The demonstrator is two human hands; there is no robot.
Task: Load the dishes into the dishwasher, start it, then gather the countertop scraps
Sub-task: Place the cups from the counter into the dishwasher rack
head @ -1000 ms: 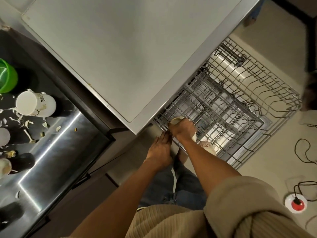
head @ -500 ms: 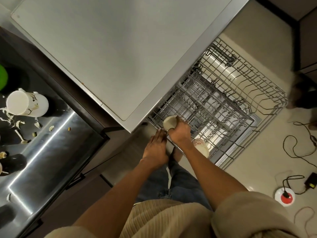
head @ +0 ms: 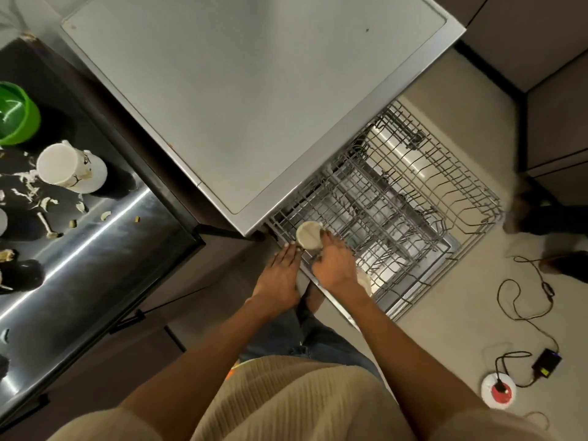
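A: Where's the cup (head: 308, 235)?
B: In the near left corner of the pulled-out dishwasher rack (head: 397, 211), bottom facing up.
A: And the hands?
B: The right hand (head: 334, 264) lies against the cup's side, fingers fairly straight; whether they curl round it I cannot tell. The left hand (head: 280, 276) is flat, fingers straight and together, tips at the rack's edge just beside the cup.
A: Anything else loaded?
B: A second light cup (head: 365, 280) shows partly under the right wrist.
A: The counter (head: 95, 249)?
B: A white mug (head: 68, 168), a green bowl (head: 19, 114) and scattered scraps (head: 47, 206).
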